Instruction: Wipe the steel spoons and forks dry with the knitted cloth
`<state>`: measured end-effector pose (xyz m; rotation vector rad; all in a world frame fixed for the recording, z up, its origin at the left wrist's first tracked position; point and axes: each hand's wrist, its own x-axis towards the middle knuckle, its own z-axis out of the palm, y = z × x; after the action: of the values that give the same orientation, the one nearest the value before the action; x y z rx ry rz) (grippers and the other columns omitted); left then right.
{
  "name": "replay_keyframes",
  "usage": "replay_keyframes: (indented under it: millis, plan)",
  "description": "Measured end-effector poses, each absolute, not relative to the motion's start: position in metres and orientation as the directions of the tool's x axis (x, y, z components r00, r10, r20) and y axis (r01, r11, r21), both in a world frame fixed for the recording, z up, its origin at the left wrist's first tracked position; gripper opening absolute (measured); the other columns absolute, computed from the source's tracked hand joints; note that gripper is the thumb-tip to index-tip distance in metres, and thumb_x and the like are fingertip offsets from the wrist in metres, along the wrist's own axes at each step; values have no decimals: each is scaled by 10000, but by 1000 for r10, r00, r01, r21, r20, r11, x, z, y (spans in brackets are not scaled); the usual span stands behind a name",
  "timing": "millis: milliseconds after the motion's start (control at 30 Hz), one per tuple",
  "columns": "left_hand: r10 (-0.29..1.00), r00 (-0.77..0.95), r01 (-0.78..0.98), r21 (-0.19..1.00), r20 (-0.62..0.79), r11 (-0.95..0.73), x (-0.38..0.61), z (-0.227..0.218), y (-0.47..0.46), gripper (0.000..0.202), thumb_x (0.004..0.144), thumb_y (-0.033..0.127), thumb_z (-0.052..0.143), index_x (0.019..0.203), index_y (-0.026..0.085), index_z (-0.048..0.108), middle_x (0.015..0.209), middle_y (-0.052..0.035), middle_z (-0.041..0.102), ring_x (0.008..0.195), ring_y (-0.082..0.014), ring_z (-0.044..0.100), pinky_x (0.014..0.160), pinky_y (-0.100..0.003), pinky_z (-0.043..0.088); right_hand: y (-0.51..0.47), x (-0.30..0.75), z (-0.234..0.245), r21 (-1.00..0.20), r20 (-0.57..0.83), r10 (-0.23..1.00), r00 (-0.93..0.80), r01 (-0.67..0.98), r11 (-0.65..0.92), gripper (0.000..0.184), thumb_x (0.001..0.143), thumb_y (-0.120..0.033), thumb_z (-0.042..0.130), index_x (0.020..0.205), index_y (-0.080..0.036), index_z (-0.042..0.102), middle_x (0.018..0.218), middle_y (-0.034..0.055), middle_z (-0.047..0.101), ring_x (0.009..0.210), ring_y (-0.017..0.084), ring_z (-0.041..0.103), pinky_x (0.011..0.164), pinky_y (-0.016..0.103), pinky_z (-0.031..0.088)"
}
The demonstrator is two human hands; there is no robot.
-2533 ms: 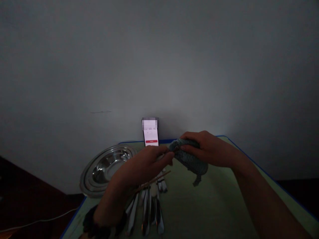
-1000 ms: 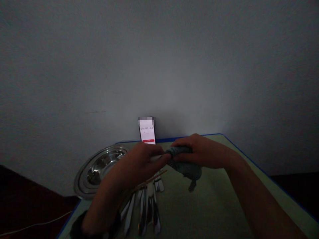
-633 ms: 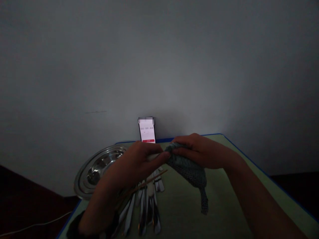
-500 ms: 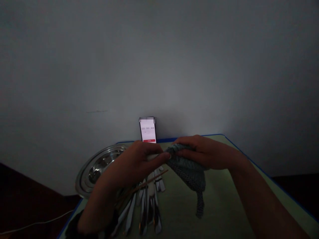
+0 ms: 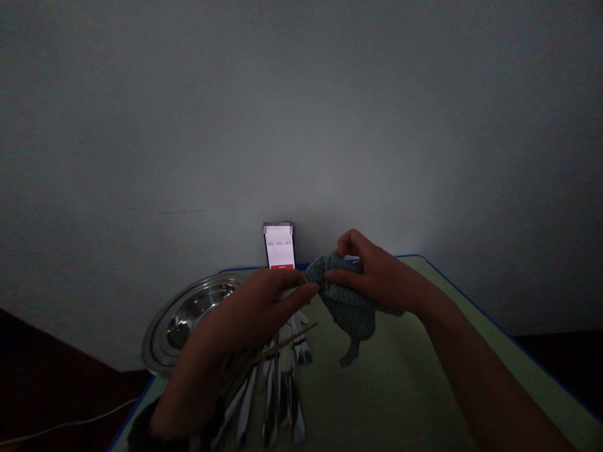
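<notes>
My left hand [image 5: 264,304] is closed in a pinch, thumb and fingers pointing right. A sliver of something whitish shows between them, too dim and covered to name. At those fingertips is the edge of a grey-green cloth [image 5: 355,320] with a dark checked side. My right hand [image 5: 370,273] grips this cloth, thumb on the near face, and a narrow tail of it dangles over the table. Below my left hand lie several metal pieces of cutlery [image 5: 296,408], partly hidden by my forearm, with thin wooden chopsticks [image 5: 282,345] across them.
A shiny metal basin [image 5: 157,333] stands at the table's left side, partly behind my left arm. A phone [image 5: 280,248] showing a running timer leans against the wall [image 5: 301,125]. The greenish table [image 5: 400,395] has a blue edge. A white cable runs at lower left.
My right hand has risen slightly and shifted its grip on the cloth. The cloth's hanging tail has swung left and up. My left hand has hardly moved.
</notes>
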<state>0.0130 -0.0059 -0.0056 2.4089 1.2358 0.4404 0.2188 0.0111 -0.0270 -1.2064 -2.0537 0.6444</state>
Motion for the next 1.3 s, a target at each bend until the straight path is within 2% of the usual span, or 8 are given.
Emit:
replay_keyframes:
  millis: [133,267,367,500,767,967,1200,1300]
  plan:
    - [849,508,715,479,145,-510,9,-5,-4,384,885,417,379,698,144,574,597,25,488,557,-101,437,502,-202,311,8,219,-22,-692,296,816,-497,477,542,321,808,-498,510,950,-211,503,971,32,571,823,152,538,669,265,427]
    - [868,474,713,514,147,-476,4,-6,-1,407,883,442,367,745,139,600,630,10,529,581,-112,467,518,-207,340,3,225,-19,-665,274,729,-627,424,615,706,662,-369,709,1270,-279,362,1273,52,465,1050,208,515,842,315,440]
    - [870,480,716,524,112,-462,2,-6,-1,419,875,453,368,792,138,632,647,4,566,591,-116,486,538,-214,360,2,231,-17,-660,263,751,-606,455,598,611,781,-259,576,1334,-288,318,1308,41,475,1123,210,496,928,331,407]
    - [855,512,714,515,78,-474,1,-8,-1,428,868,456,368,816,144,656,654,2,589,598,-114,496,561,-215,376,6,242,-19,-745,203,767,-608,412,524,369,886,-367,422,1234,-268,494,1190,22,581,1080,202,539,912,330,433]
    - [820,573,717,495,-16,-491,4,-10,-5,411,880,450,372,843,160,661,725,-11,634,648,-127,538,581,-227,370,13,247,-26,-886,43,914,-404,408,221,464,860,-552,382,918,-175,646,868,52,687,803,192,627,728,311,501]
    - [806,590,728,462,-47,-506,6,-8,-5,435,888,473,363,832,153,654,688,-5,614,623,-123,522,547,-222,343,7,232,-18,-823,19,820,-572,456,338,469,901,-512,298,828,-188,630,888,35,690,822,178,624,766,290,466]
    - [802,595,737,435,-56,-517,6,-9,-4,422,892,459,361,838,153,647,707,-12,619,631,-131,527,563,-229,358,7,220,-17,-676,154,901,-406,622,395,402,899,-504,312,909,-166,532,904,74,624,833,182,582,748,289,429]
    - [803,593,728,463,-55,-506,4,-7,-6,403,889,446,375,864,157,654,727,-14,631,652,-136,540,581,-228,374,5,217,-15,-598,245,854,-458,622,505,348,903,-464,342,846,-180,536,847,51,603,771,162,561,698,274,411]
